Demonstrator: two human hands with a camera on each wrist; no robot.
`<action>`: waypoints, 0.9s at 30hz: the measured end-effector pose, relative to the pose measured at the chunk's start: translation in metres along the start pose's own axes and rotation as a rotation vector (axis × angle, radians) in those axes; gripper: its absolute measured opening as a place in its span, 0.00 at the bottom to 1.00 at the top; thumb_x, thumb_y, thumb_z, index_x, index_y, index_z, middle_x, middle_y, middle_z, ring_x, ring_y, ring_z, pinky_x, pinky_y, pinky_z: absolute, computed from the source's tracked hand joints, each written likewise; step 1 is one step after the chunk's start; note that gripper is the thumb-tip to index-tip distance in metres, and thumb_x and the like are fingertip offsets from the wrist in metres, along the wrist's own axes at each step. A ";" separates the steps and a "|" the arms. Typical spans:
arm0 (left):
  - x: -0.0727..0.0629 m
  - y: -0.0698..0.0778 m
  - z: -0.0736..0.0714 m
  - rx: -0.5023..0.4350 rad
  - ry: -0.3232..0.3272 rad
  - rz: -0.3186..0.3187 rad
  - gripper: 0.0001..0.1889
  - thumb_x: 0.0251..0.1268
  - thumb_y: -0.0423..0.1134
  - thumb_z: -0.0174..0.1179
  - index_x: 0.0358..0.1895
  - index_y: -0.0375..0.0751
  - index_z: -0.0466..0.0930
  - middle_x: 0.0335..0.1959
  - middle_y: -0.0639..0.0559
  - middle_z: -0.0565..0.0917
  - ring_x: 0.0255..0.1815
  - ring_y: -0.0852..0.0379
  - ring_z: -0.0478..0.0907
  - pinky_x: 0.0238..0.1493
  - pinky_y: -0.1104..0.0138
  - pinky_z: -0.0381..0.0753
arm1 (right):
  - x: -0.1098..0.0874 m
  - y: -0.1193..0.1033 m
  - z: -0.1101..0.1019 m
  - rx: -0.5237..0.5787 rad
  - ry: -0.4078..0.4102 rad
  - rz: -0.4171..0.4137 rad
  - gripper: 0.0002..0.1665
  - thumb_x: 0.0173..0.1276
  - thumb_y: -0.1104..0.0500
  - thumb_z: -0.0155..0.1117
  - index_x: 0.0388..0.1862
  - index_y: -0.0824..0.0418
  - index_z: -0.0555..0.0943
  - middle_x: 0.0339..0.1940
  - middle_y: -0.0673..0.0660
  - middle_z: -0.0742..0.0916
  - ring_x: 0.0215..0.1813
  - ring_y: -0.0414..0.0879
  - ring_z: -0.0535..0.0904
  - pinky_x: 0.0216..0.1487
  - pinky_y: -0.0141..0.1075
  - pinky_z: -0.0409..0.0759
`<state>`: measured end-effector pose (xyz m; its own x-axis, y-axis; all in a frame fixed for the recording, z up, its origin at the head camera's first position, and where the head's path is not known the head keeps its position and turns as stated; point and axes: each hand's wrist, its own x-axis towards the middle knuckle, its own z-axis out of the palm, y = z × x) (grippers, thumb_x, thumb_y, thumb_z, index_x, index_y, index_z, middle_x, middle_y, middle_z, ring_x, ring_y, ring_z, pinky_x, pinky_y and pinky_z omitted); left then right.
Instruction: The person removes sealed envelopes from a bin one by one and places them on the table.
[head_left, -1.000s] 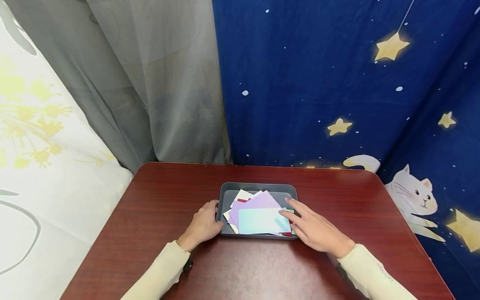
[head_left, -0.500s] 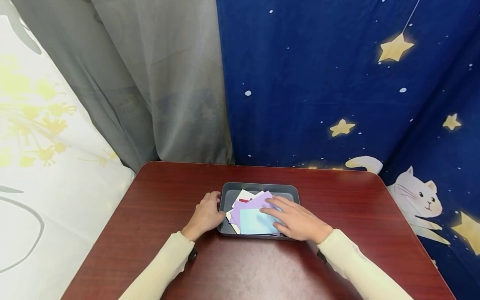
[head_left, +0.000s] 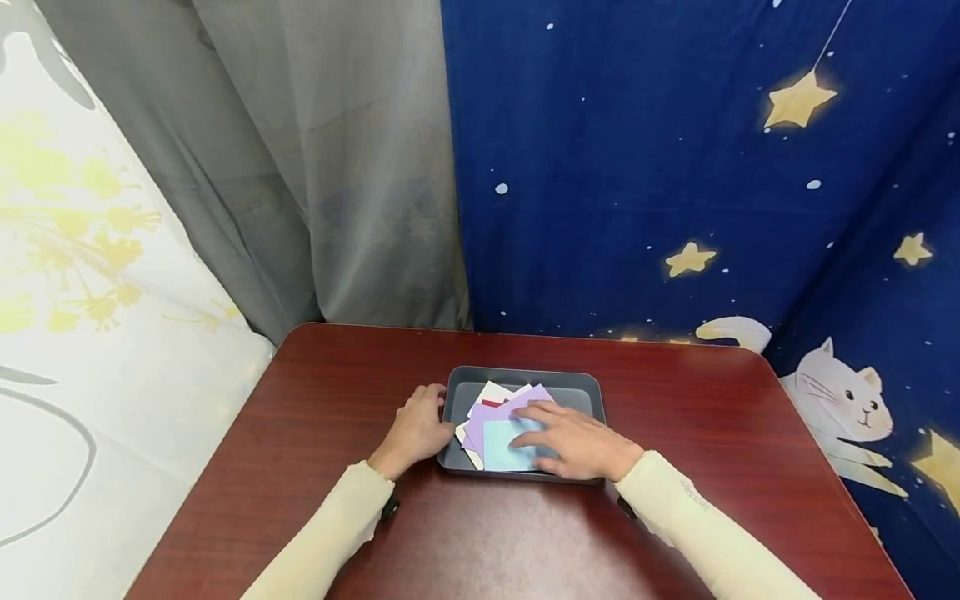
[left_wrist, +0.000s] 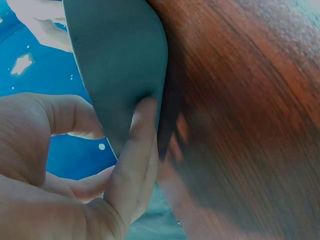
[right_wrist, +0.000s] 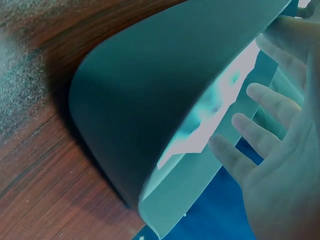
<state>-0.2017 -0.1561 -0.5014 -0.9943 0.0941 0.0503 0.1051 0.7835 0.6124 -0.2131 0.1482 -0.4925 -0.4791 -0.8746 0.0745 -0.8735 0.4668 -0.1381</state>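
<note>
A dark grey rectangular tray (head_left: 581, 397) stands on the table, holding a loose pile of coloured paper. On top lies a light blue sheet (head_left: 497, 442), overlapping a purple sheet (head_left: 491, 413), with white and red pieces showing underneath. My left hand (head_left: 416, 423) holds the tray's left end; in the left wrist view its thumb is at the rim and other fingers press the outer wall (left_wrist: 120, 65). Over the right part of the pile my right hand (head_left: 576, 443) reaches with fingers spread, hiding the blue sheet's right side. In the right wrist view those fingers (right_wrist: 267, 100) show apart from each other.
The tray rests on a reddish-brown wooden table (head_left: 360, 358) with rounded far corners. Behind it hang a grey curtain (head_left: 367, 183) and a blue curtain (head_left: 585, 167) with stars and a cat. A white patterned cloth (head_left: 135, 367) hangs at the left.
My right hand has moved left from the tray's right end to over the paper pile, covering the right part of the blue sheet. The left hand stays at the tray's left end.
</note>
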 end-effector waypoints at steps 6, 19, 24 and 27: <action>0.002 -0.008 0.005 -0.015 0.019 0.043 0.29 0.61 0.31 0.68 0.66 0.23 0.77 0.53 0.34 0.82 0.52 0.36 0.84 0.57 0.38 0.81 | 0.002 0.002 0.003 -0.013 -0.054 0.012 0.24 0.74 0.51 0.76 0.68 0.47 0.88 0.79 0.61 0.78 0.78 0.56 0.73 0.76 0.51 0.74; 0.028 -0.060 0.044 0.009 0.083 0.111 0.31 0.56 0.35 0.70 0.65 0.29 0.79 0.49 0.39 0.84 0.48 0.42 0.85 0.53 0.40 0.80 | 0.006 0.007 0.005 0.003 -0.099 0.088 0.37 0.67 0.49 0.84 0.75 0.46 0.84 0.78 0.63 0.78 0.75 0.58 0.74 0.73 0.53 0.76; 0.024 -0.053 0.037 0.011 0.078 0.123 0.31 0.58 0.35 0.69 0.66 0.29 0.78 0.49 0.40 0.84 0.48 0.42 0.85 0.52 0.40 0.81 | 0.006 0.008 0.005 0.027 -0.083 0.095 0.39 0.66 0.50 0.85 0.76 0.45 0.83 0.77 0.63 0.77 0.74 0.59 0.73 0.72 0.56 0.77; 0.016 -0.039 0.025 0.009 0.065 0.122 0.30 0.58 0.34 0.68 0.65 0.27 0.78 0.48 0.39 0.84 0.48 0.41 0.85 0.52 0.40 0.81 | 0.007 0.008 0.004 0.052 -0.081 0.107 0.39 0.65 0.52 0.85 0.76 0.43 0.83 0.77 0.62 0.76 0.74 0.59 0.72 0.71 0.58 0.78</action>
<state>-0.2209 -0.1696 -0.5446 -0.9731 0.1491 0.1756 0.2254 0.7744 0.5911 -0.2230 0.1457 -0.4968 -0.5589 -0.8289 -0.0231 -0.8112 0.5523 -0.1918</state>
